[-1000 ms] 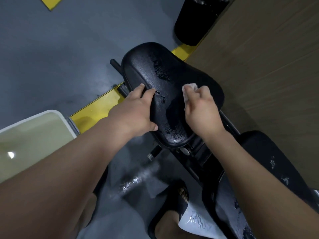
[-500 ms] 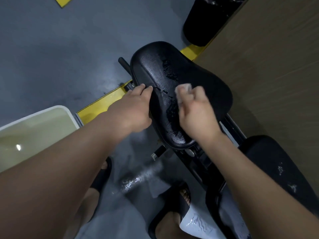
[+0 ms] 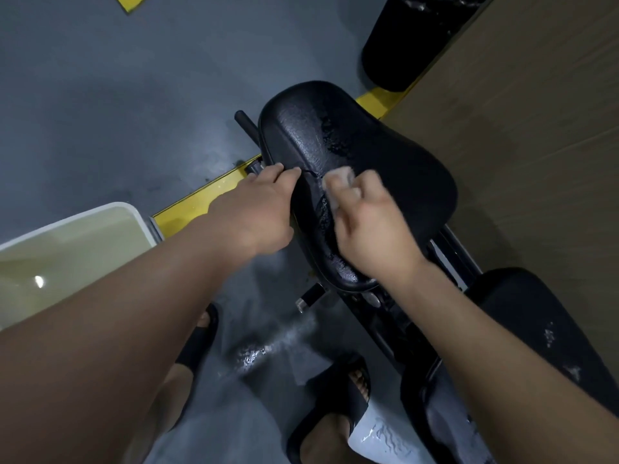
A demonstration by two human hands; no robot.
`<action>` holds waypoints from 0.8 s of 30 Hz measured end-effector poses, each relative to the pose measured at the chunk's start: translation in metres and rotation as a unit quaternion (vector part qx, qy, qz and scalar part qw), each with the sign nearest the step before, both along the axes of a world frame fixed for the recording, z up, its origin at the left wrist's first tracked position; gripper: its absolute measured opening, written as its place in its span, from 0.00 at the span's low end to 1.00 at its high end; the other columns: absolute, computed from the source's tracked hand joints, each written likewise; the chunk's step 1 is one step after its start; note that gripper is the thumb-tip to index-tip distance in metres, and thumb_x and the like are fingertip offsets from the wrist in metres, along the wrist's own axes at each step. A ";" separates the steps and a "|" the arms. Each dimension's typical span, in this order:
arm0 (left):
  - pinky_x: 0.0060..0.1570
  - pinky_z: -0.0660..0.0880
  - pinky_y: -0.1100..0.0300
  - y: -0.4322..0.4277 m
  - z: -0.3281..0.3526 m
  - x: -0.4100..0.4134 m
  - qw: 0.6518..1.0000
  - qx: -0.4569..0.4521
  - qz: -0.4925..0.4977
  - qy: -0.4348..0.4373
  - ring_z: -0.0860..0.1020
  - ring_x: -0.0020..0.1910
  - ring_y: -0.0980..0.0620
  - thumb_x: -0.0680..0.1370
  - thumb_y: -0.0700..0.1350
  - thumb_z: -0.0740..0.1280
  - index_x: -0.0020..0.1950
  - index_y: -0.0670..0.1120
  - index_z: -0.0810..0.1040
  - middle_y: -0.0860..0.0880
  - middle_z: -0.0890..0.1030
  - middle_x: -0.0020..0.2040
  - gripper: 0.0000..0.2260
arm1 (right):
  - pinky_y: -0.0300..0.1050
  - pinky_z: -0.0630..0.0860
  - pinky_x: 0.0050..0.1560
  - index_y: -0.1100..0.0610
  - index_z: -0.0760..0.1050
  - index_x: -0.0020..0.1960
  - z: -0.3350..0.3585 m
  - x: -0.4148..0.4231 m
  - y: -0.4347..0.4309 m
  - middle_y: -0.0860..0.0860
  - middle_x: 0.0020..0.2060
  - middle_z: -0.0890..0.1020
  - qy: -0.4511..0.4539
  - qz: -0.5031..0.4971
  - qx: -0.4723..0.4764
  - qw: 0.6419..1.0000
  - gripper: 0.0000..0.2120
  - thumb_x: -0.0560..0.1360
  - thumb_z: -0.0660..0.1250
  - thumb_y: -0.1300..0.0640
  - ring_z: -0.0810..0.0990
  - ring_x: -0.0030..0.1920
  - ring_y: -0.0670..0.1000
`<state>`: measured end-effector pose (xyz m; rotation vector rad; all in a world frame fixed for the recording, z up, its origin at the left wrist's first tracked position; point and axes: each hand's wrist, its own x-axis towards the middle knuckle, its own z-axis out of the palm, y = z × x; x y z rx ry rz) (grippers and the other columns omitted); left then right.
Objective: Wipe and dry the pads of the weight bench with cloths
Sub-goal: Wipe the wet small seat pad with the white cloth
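Near seat pad [image 3: 385, 155], white tub [image 3: 100, 212], perhaps water-filled

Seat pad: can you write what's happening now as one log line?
step: wipe seat pad | right hand: presses cloth on pad | left hand: grips pad's left edge | pad: wet patches visible
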<state>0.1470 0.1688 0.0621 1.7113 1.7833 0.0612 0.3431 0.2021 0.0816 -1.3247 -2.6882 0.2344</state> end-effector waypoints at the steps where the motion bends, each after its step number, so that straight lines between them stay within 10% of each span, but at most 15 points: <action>1: 0.72 0.68 0.41 0.001 -0.001 0.000 1.000 0.006 0.002 -0.002 0.54 0.82 0.47 0.75 0.48 0.71 0.83 0.54 0.49 0.50 0.51 0.84 0.43 | 0.55 0.78 0.45 0.56 0.74 0.67 0.002 0.000 -0.012 0.56 0.47 0.70 0.004 0.033 -0.012 0.999 0.22 0.74 0.57 0.61 0.73 0.43 0.60; 9: 0.72 0.69 0.41 -0.003 0.005 0.001 1.000 -0.008 0.013 0.000 0.54 0.82 0.47 0.77 0.49 0.70 0.83 0.52 0.50 0.49 0.52 0.84 0.41 | 0.59 0.80 0.48 0.52 0.74 0.68 0.000 -0.004 0.044 0.54 0.48 0.67 0.007 -0.083 0.012 0.996 0.21 0.77 0.56 0.55 0.75 0.43 0.61; 16: 0.64 0.74 0.42 -0.005 0.016 -0.010 0.998 -0.030 0.051 0.025 0.68 0.71 0.41 0.76 0.50 0.71 0.78 0.47 0.61 0.48 0.61 0.76 0.33 | 0.57 0.75 0.45 0.51 0.76 0.67 0.002 -0.011 -0.012 0.55 0.48 0.70 -0.051 0.096 -0.018 0.994 0.23 0.74 0.57 0.59 0.74 0.45 0.61; 24: 0.54 0.73 0.47 -0.012 0.024 -0.020 0.996 -0.043 0.059 0.044 0.71 0.67 0.39 0.78 0.53 0.70 0.74 0.46 0.65 0.44 0.66 0.70 0.29 | 0.56 0.74 0.48 0.48 0.75 0.66 0.007 -0.046 0.028 0.52 0.48 0.64 -0.086 0.035 0.000 0.996 0.24 0.73 0.62 0.66 0.72 0.47 0.60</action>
